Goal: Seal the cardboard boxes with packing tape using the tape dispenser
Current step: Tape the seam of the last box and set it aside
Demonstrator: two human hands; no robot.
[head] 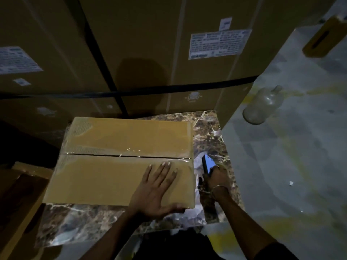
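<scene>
the box [120, 162] is lying at the frame's centre on a marble slab [208, 124], clear tape glinting along its seam. the left hand [155, 192] is pressing flat, fingers spread, on its lower right flap. the right hand [216, 177] is gripping the blue dispenser [207, 163] just beside the box's right edge.

A brown box [120, 162] is laid flat, flaps closed, clear tape [129, 153] stretched along its centre seam, just beyond the left fingertips [166, 164]. A blue dispenser [207, 164] is held upright beside its right edge, above the right fingers [216, 170].
</scene>
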